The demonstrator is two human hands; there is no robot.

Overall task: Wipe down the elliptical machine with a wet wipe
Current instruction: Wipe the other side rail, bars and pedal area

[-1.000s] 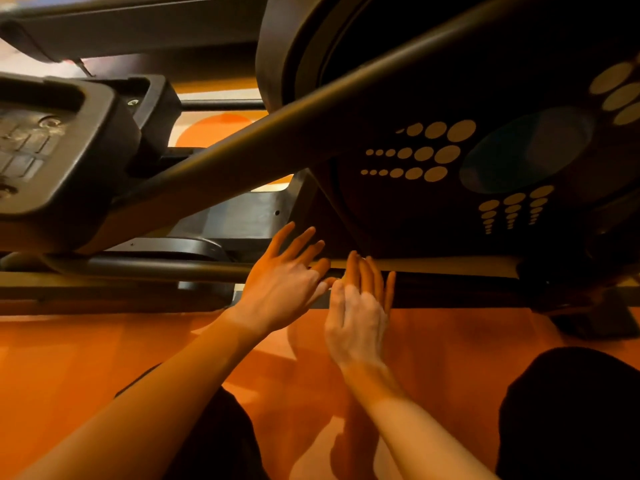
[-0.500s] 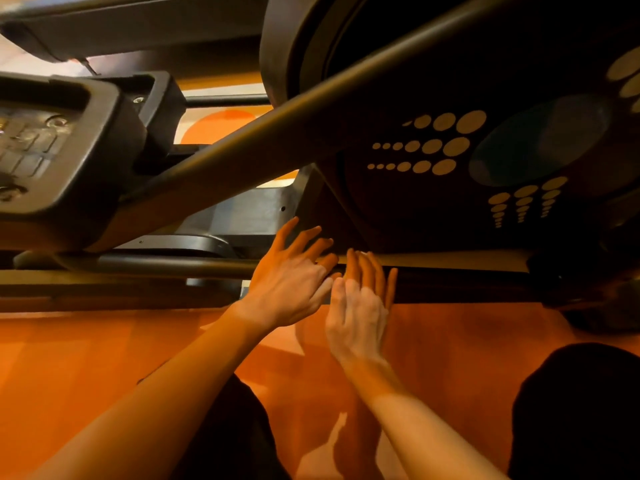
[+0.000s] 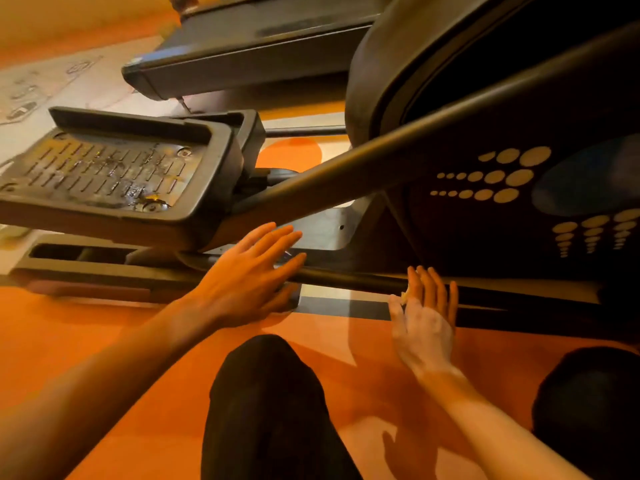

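Note:
The dark elliptical machine fills the upper view: a flywheel housing (image 3: pixel 450 230) with pale dot patterns, a ribbed foot pedal (image 3: pixel 114 174) at left and a diagonal crank arm (image 3: pixel 346 174). A low black rail (image 3: pixel 349 280) runs along its base. My left hand (image 3: pixel 249 275) lies flat on this rail with straight, spread fingers. To the right, my right hand (image 3: pixel 426 317) presses straight fingers against the rail. A small pale scrap of the wet wipe (image 3: pixel 404 296) peeks out by its thumb; the rest is hidden under the hand.
An orange floor (image 3: pixel 104 341) spreads below the machine. My dark-trousered knees (image 3: pixel 273 393) sit at bottom centre and bottom right. A second machine's dark beam (image 3: pixel 249 64) lies behind the pedal.
My hands, side by side before, have moved apart: the right slid rightward along the rail and the left shifted left. The view has pulled back, showing the whole pedal.

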